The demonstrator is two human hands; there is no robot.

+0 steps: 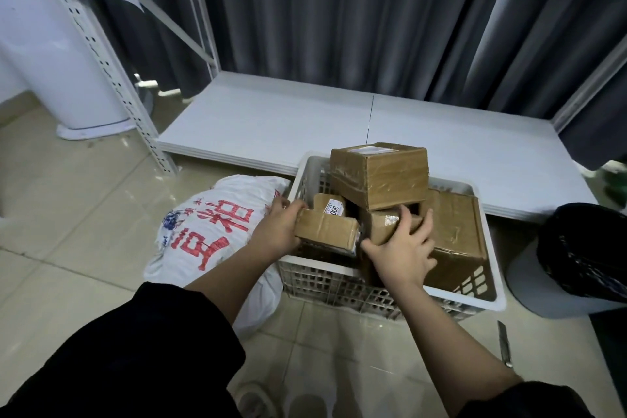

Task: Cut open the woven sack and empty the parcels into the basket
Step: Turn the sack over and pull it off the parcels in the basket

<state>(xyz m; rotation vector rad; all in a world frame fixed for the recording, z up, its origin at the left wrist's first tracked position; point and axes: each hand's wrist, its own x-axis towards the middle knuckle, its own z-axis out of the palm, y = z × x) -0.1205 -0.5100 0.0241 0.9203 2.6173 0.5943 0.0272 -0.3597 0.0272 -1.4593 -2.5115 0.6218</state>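
Your black sleeves fill the bottom edge, both forearms reaching fwd over the glossy beige tiled floor (84, 214). Your left hand (276, 231) grips the left end of a small brown taped cardboard parcel (327, 231), fingers wrapped round its far side, holding it over the near-left corner of the white slotted plastic basket (339, 278). Your right hand (403, 251) has fingers spread, relaxed, pressing on another brown parcel (383, 224) w/ thumb touching the small parcel's right end. Inside the basket: a larger brown taped box (380, 173) tilted on top of the pile, a big flat brown box (454, 234) leaning at the right wall. White woven sack w/ red characters (210, 231) lies on the floor just left of the basket, touching it. Silver utility knife (504, 343) lies on the floor, right of your right forearm. Black-bagged bin (583, 248) stands right of the basket. Low white shelf board (271, 122) sits behind, dark grey curtains (339, 10) beyond.
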